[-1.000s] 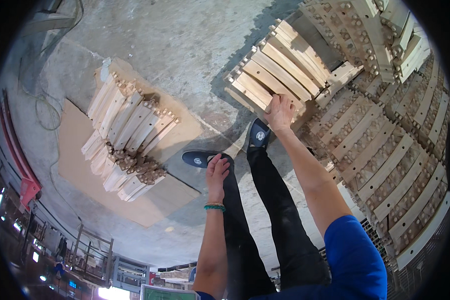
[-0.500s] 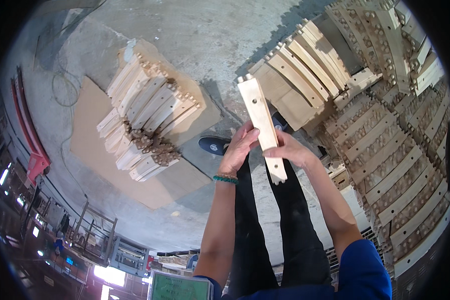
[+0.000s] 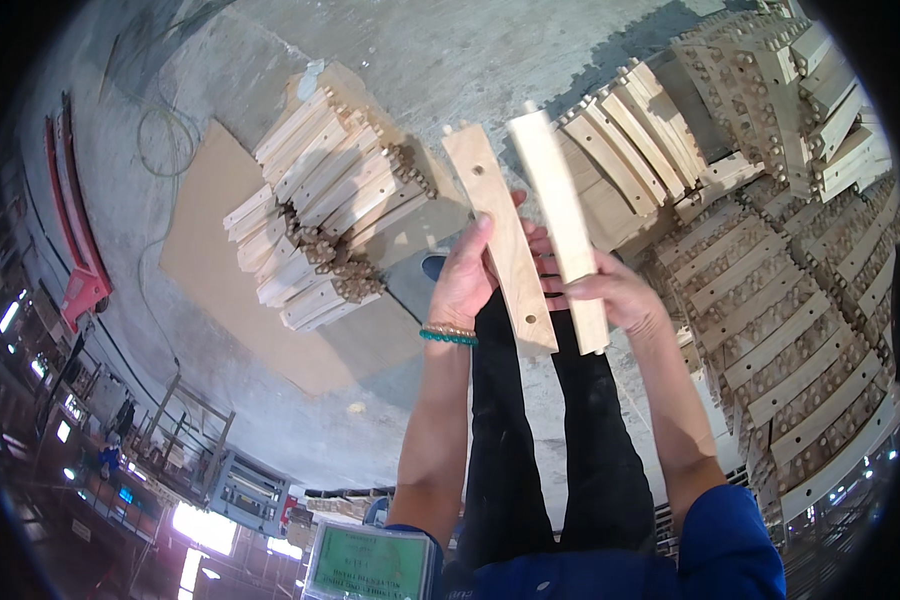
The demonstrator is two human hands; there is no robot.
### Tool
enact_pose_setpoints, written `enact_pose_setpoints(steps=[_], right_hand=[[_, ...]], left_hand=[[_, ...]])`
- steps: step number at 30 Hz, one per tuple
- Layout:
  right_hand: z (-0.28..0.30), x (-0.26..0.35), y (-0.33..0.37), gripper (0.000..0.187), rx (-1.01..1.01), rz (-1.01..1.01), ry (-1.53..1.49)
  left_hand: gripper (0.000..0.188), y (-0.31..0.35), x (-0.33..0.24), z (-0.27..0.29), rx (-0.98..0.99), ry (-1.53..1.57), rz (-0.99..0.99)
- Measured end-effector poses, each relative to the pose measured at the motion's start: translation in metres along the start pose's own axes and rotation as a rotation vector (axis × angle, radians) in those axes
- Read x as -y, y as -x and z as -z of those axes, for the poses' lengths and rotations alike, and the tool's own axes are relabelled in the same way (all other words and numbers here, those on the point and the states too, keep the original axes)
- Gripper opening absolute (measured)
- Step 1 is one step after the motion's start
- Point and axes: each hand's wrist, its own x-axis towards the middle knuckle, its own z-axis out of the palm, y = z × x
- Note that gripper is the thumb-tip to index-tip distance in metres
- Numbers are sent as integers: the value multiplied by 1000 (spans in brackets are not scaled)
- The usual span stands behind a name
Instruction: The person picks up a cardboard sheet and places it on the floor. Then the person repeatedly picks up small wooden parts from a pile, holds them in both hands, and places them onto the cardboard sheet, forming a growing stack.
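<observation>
My left hand point(image 3: 462, 280) is closed round a pale wooden rail point(image 3: 503, 235), thumb on its face and fingertips showing past its right side. Two round holes run through this rail, and dowel-like pegs stick out of its far end. Just to the right, my right hand point(image 3: 625, 298) grips a second wooden rail point(image 3: 560, 205) near its lower part. That one is turned with a plain side up and is slightly blurred. Both rails are tilted, far ends leaning left, above my legs, with a narrow gap between them.
On the left, stacked rails point(image 3: 335, 170) lie on a cardboard sheet point(image 3: 205, 230) on the concrete floor. Another row of rails point(image 3: 630, 140) rests at the far right. Large layered stacks of rails point(image 3: 780, 340) rise close by my right arm. A red metal piece point(image 3: 85, 285) stands far left.
Where one rail showed between both hands, two now show side by side, one in each hand. My right hand has moved slightly right and turned its rail. The view has shifted a little.
</observation>
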Motion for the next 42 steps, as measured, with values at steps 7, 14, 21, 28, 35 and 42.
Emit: enact_pose_setpoints(steps=[7,14,21,28,35,42], right_hand=[[24,10,9,79,174,46,-78],[28,2,-9,87,125,121,-138],[30,0,-18,75,100,95,-47],[-6,-31,-44,86,71,134,687],[184,21,-91,82,-1024,276,1543],[176,8,-155,70,-1364,-52,1790]], left_hand=[[60,3,-31,-9,143,-10,-16],[49,-2,-32,3,-136,-172,-48],[41,1,-27,10,-276,-272,-43],[53,0,12,41,-358,-309,-138],[29,27,32,110,-670,-172,-187],[26,95,28,221,-987,2,-273]])
